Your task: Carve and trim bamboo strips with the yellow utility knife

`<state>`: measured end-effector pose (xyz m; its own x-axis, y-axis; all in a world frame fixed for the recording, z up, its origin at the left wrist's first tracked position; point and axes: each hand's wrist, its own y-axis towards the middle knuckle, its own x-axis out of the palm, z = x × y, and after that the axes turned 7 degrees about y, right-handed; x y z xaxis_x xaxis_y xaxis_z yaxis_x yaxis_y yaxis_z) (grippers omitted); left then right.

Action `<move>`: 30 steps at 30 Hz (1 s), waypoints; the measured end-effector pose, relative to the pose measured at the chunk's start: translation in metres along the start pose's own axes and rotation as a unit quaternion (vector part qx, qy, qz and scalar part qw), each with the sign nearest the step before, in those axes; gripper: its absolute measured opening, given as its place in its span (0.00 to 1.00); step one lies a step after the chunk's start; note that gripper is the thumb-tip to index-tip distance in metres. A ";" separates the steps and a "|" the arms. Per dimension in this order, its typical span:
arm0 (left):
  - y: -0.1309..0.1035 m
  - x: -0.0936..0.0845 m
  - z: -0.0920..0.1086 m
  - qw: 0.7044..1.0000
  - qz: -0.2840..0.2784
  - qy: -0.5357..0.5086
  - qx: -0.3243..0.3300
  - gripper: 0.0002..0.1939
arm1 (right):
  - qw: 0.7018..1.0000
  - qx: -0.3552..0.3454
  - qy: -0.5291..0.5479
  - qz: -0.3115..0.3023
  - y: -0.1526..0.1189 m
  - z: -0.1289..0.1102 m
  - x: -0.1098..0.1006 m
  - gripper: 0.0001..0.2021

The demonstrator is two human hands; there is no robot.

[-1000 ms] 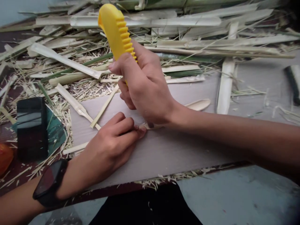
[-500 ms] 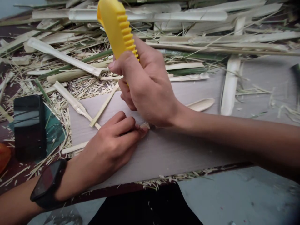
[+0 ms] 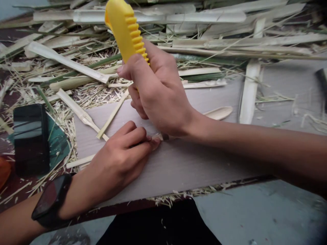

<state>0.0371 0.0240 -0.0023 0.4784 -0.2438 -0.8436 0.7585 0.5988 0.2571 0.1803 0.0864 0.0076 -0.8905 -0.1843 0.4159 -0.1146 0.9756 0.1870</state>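
Note:
My right hand (image 3: 163,92) is wrapped round a yellow ridged handle (image 3: 122,30), which points up and to the left. Whatever extends from the handle's lower end is mostly hidden behind that hand. Below and to the left, my left hand (image 3: 127,149) pinches a thin pale bamboo piece (image 3: 159,136) against the grey board (image 3: 194,170). Most of this piece lies hidden under my right hand; a pale, spoon-shaped end (image 3: 219,113) shows beyond my right wrist. A notched bamboo strip (image 3: 76,110) and a thinner strip (image 3: 113,114) lie behind my left hand.
Split bamboo and shavings (image 3: 87,64) are heaped across the back. A black phone (image 3: 32,139) lies at the left on a green sheet (image 3: 58,139), near an orange object (image 3: 3,172) at the edge. A wide bamboo strip (image 3: 249,95) lies on the board at the right.
The whole view has shifted very slightly, so things appear a little further left. Both hands keep nearly the same pose and hold.

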 end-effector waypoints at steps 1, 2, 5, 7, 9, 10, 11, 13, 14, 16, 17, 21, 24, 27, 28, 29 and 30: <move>0.000 0.000 0.000 1.000 -0.001 0.002 -0.002 0.09 | 1.000 -0.009 0.003 0.000 0.001 0.001 -0.001 0.09; 0.000 0.000 0.000 1.000 -0.002 0.003 -0.002 0.08 | 1.000 -0.017 0.004 0.002 0.003 0.002 -0.002 0.08; -0.001 0.000 0.000 1.000 -0.007 0.003 -0.002 0.07 | 1.000 -0.019 -0.005 0.009 0.006 0.004 -0.003 0.07; -0.001 0.000 0.000 1.000 -0.004 0.004 0.000 0.07 | 1.000 -0.010 -0.013 0.004 0.006 0.003 -0.003 0.07; -0.001 0.001 0.000 1.000 -0.001 0.006 0.001 0.07 | 1.000 -0.002 -0.017 0.000 0.004 0.002 -0.003 0.07; -0.001 0.001 0.000 1.000 0.000 0.007 0.002 0.07 | 1.000 0.004 -0.019 -0.002 0.003 0.002 -0.003 0.08; -0.001 0.001 0.000 1.000 0.001 0.008 0.002 0.08 | 1.000 0.012 -0.022 -0.002 0.002 0.001 -0.003 0.08; -0.001 0.002 -0.001 1.000 0.003 0.011 0.002 0.08 | 0.999 0.026 -0.028 -0.005 -0.001 0.001 -0.003 0.08; -0.001 0.002 -0.001 1.000 0.005 0.011 0.002 0.09 | 0.999 0.027 -0.031 -0.010 -0.001 0.001 -0.003 0.07; -0.001 0.002 -0.001 1.000 0.006 0.010 0.002 0.09 | 0.999 0.019 -0.032 -0.017 -0.001 0.001 -0.004 0.07; -0.001 0.002 -0.001 1.000 0.005 0.008 0.004 0.09 | 0.999 0.009 -0.030 -0.019 -0.001 0.002 -0.004 0.07; -0.003 0.003 -0.002 1.000 -0.002 0.004 0.001 0.08 | 0.999 -0.034 -0.019 -0.003 0.003 0.002 -0.001 0.08; -0.003 0.002 -0.001 1.000 0.004 0.003 0.005 0.08 | 0.999 -0.033 -0.014 0.008 0.002 0.001 0.003 0.09; -0.001 0.001 -0.001 1.000 0.004 0.006 0.009 0.07 | 0.997 -0.075 -0.012 0.002 0.002 -0.003 0.004 0.08; 0.000 0.001 0.000 1.000 0.005 0.008 0.008 0.06 | 0.994 -0.112 -0.004 -0.003 0.002 -0.005 0.004 0.07; 0.000 0.001 0.000 1.000 0.007 0.010 0.006 0.05 | 0.991 -0.130 -0.007 -0.013 0.003 -0.007 0.003 0.06; 0.001 0.001 0.000 1.000 0.008 0.011 0.004 0.05 | 0.989 -0.147 -0.006 -0.018 0.003 -0.009 0.003 0.06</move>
<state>0.0381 0.0239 -0.0024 0.4807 -0.2163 -0.8498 0.7546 0.5957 0.2752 0.1811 0.0879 0.0177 -0.8936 -0.2143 0.3944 -0.0138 0.8914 0.4531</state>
